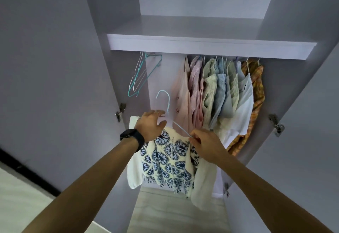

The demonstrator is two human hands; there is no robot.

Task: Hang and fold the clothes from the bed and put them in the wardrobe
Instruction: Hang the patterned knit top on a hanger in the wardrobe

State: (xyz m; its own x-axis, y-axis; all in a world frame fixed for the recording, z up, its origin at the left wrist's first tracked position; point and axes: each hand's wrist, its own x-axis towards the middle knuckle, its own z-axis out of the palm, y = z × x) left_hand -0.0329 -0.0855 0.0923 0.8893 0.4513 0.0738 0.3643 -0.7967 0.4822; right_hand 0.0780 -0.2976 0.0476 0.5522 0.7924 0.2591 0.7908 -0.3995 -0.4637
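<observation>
A white top with a blue floral print (168, 161) hangs on a light blue wire hanger (166, 102) in front of the open wardrobe. My left hand (152, 125), with a black watch at the wrist, grips the hanger at its left shoulder just below the hook. At the hanger's right arm, my right hand (205, 145) pinches the garment's shoulder. The hook points up, below the hanging rail and free of it.
Several garments (225, 93) hang packed along the right of the rail under the shelf (201, 46). Empty teal and white hangers (141, 75) hang at the left. Both wardrobe doors stand open, with hinges (276, 125) on the side walls. Pale floor below.
</observation>
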